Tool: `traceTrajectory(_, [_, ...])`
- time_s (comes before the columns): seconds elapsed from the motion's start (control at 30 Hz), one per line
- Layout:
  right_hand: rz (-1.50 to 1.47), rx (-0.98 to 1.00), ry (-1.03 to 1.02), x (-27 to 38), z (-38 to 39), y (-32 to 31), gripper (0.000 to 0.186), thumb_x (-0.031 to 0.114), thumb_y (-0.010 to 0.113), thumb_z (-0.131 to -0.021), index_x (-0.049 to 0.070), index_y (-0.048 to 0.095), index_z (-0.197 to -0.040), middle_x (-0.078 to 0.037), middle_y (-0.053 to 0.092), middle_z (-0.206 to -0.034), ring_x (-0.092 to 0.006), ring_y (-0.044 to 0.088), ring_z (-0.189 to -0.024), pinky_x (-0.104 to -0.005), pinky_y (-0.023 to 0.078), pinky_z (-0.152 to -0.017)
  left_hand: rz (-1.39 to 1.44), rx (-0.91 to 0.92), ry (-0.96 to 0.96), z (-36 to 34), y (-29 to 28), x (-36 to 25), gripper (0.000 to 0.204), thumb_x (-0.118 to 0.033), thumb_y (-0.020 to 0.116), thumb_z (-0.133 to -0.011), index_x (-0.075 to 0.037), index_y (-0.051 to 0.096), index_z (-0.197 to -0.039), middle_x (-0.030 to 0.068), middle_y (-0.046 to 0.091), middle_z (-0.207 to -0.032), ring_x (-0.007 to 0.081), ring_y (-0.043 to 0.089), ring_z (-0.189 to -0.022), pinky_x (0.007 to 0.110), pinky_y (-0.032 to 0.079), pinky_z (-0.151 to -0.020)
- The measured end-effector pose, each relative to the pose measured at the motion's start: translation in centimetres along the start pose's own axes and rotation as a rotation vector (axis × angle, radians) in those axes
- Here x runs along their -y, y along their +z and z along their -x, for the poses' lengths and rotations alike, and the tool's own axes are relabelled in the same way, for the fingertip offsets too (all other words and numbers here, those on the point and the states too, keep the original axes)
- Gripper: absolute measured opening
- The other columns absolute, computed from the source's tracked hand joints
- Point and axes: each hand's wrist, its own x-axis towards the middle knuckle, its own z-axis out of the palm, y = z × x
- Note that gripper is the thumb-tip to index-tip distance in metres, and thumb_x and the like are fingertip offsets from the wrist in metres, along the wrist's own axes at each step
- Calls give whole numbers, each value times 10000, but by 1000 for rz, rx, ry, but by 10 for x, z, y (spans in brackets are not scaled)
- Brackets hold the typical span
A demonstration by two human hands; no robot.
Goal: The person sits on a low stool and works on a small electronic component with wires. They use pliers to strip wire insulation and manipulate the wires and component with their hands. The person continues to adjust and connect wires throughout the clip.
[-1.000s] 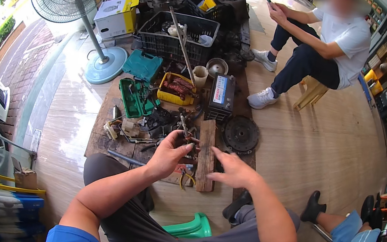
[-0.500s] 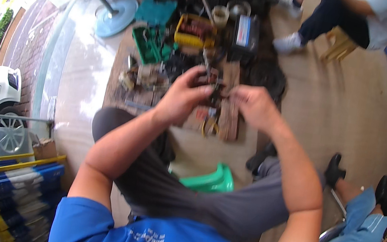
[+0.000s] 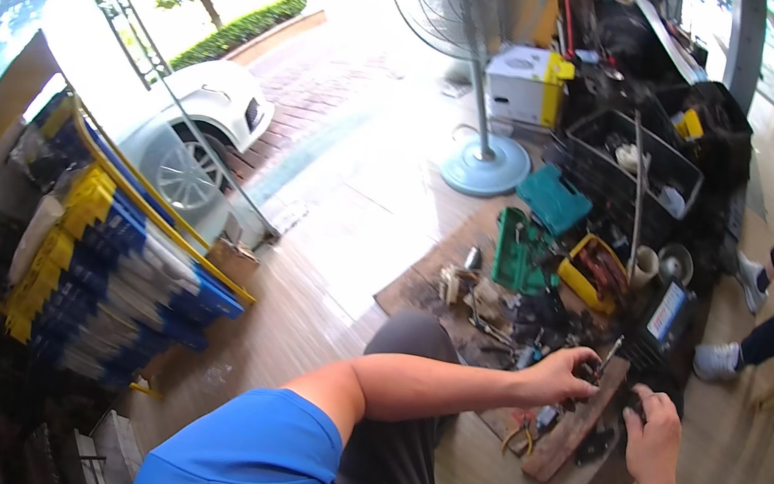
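Note:
My left hand [image 3: 560, 379] is closed, thumb and fingers pinching a small dark part that I cannot name; a thin metal shaft [image 3: 612, 351] rises beside its fingertips. My right hand [image 3: 652, 438] hovers a short way to the right, fingers curled in toward the thumb. Whether anything small is between them is hidden. Below both hands lies a wooden board [image 3: 568, 443], with yellow-handled pliers [image 3: 519, 437] at its left side.
Around the work mat lie a green tool case [image 3: 519, 253], a yellow bin [image 3: 594, 275], a black crate [image 3: 657, 168] and a dark box [image 3: 666, 322]. A standing fan [image 3: 483, 164] is beyond. Another person's shoe [image 3: 717, 361] is at right; stacked blue-yellow packs [image 3: 114, 270] stand left.
My view has swung to the left, so the work mat and both hands now sit farther right and lower. The right hand's fingers are drawn back from the left hand.

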Motion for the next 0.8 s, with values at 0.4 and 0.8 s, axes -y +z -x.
traceTrajectory(0.4, [-280, -555, -866, 120, -13, -86, 596, 129, 720, -849, 40, 523, -1404, -181, 625, -1164, -318, 644, -936, -404, 526, -801, 45, -15, 152, -11, 25, 21, 389, -100, 699, -907, -37, 529, -1251, 56, 645, -1030, 143, 637, -898, 300, 536, -741])
traceTrajectory(0.8, [-555, -11, 38, 2, -11, 27, 560, 230, 678, -945, -60, 490, -1385, -239, 640, -1215, -373, 623, -1150, -387, 482, -978, 147, 144, 14, 6, 21, 0, 436, -109, 679, -952, -48, 502, -1345, 46, 639, -1139, 132, 653, -987, 322, 567, -849])
